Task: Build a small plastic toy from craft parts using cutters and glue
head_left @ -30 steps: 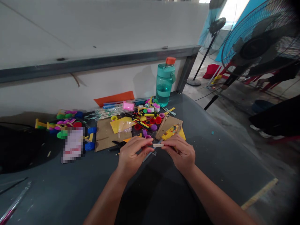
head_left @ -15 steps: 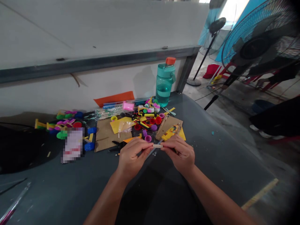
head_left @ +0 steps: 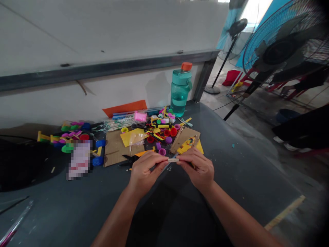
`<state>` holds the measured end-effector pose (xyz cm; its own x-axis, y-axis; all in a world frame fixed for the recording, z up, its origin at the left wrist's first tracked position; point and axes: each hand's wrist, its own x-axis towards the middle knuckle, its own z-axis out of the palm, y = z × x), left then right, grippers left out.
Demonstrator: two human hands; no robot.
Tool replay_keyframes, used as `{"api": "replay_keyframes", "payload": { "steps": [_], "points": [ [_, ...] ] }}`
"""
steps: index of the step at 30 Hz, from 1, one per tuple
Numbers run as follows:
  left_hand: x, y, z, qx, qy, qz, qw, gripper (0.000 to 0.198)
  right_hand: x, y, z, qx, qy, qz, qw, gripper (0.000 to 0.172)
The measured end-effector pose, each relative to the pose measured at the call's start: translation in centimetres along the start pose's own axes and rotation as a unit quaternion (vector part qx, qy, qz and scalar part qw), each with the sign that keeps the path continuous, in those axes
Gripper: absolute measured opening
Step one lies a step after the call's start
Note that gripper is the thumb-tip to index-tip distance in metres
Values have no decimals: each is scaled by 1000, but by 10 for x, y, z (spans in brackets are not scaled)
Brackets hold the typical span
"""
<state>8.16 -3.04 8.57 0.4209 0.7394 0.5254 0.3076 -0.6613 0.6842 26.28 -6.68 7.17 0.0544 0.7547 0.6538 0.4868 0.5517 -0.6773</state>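
From my head camera, I see both my hands raised over the dark table (head_left: 231, 181), fingertips facing each other, a small gap between them. My left hand (head_left: 146, 168) pinches one end of a short pale stick (head_left: 173, 160) between thumb and forefinger; my right hand (head_left: 197, 168) pinches the other end likewise. The stick lies level across the gap; whether it is one piece or several laid together, I cannot tell.

Below my fingertips a thin translucent strip (head_left: 166, 168) runs slantwise. Just beyond the gap sits a purple cap (head_left: 162, 152), with red caps (head_left: 173, 132) farther off. A black tool (head_left: 125, 160) lies left of my left hand, and a yellow packet (head_left: 184, 147) just past my right; whether that hand touches it, I cannot tell. The teal bottle (head_left: 179, 92) stands well beyond both hands.

I judge the step in hand to be fine handling of the stick, perhaps squaring it up at its ends. The next move seems to call for an even, light pinch on both sides, as so little of it shows between my fingers that a slip could drop it.
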Motion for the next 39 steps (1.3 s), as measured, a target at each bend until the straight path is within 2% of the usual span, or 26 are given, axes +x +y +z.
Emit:
{"api": "replay_keyframes", "payload": {
  "steps": [4, 12, 27, 33, 36, 39],
  "points": [
    [0, -1, -1, 7, -1, -17, 1000, 18, 0, -1, 0, -4, -2, 2, 1000, 14],
    [0, 2, 3, -1, 45, 43, 998, 12, 0, -2, 3, 10, -8, 2, 1000, 14],
    [0, 5, 8, 2, 90, 37, 995, 7, -2, -4, 6, 25, 0, 15, 1000, 16],
    [-1, 3, 8, -3, 80, 32, 996, 7, -1, -5, 4, 14, -2, 17, 1000, 14],
    [-2, -2, 5, -13, 59, 12, 998, 11, -2, -4, 4, 8, 10, 21, 1000, 15],
    [-3, -8, 1, -31, 38, -58, 997, 19, -2, -3, 4, 1, 25, 26, 999, 15]
  ]
}}
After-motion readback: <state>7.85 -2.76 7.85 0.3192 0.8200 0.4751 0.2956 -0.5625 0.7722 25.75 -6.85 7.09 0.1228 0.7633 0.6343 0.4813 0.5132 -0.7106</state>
